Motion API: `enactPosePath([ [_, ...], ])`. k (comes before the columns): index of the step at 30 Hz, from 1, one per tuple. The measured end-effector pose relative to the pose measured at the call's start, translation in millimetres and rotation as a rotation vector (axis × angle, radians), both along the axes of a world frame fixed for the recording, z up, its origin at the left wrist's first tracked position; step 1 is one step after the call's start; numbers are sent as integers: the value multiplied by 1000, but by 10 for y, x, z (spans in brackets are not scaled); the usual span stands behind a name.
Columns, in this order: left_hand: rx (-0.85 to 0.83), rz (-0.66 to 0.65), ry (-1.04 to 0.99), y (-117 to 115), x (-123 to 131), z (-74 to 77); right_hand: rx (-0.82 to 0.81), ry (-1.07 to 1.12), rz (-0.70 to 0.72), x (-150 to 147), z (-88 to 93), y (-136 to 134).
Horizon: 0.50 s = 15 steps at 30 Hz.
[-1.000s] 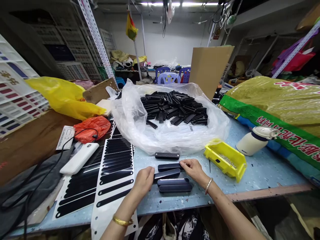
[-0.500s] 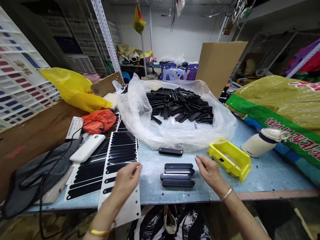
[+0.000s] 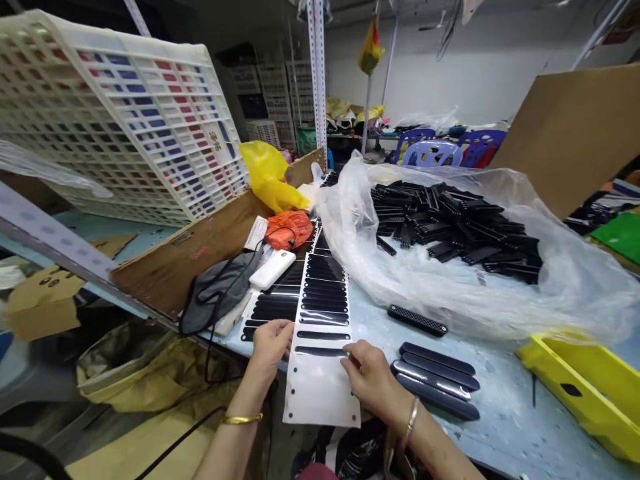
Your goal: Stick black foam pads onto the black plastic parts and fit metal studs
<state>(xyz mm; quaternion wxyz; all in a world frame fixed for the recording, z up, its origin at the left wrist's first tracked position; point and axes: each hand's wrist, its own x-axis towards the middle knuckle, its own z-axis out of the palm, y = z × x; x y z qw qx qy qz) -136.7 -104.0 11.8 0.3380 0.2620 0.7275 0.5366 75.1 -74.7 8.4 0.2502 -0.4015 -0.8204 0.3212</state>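
A white backing sheet (image 3: 323,398) of black adhesive strips hangs over the table's front edge, its lower part bare except for small dark dots. My left hand (image 3: 271,348) is closed at the sheet's left edge, some fingertips hidden behind it. At the other side, my right hand (image 3: 373,377) pinches the right end of the lowest black strip (image 3: 320,351), which still lies flat along the sheet. Several glossy dark oblong pieces (image 3: 435,383) lie side by side to the right of my right hand. Beyond them rests one black piece with a textured face (image 3: 417,320).
A clear plastic bag (image 3: 360,257) holds a heap of black pieces (image 3: 450,220). A yellow bin (image 3: 575,400) stands at right. Left of the sheet are a white power bank (image 3: 273,269), an orange bag (image 3: 289,230), grey cloth (image 3: 215,287) and a wooden board (image 3: 200,250).
The view has swung left. Both hands have come to the strip sheet; my right hand has crossed leftward from beside the dark oblong pieces to the lowest strip's end.
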Motion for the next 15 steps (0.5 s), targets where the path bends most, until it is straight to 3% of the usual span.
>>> enactPosePath([
  [4,9,-53,-162,102,65,17,-14,-92,-58,-240,-122,126],
  [10,63,-23,-267,353,74,4,98,-214,30,-245,-202,56],
  [15,95,-18,-390,405,86,39,45,-31,-109,-346,-277,208],
])
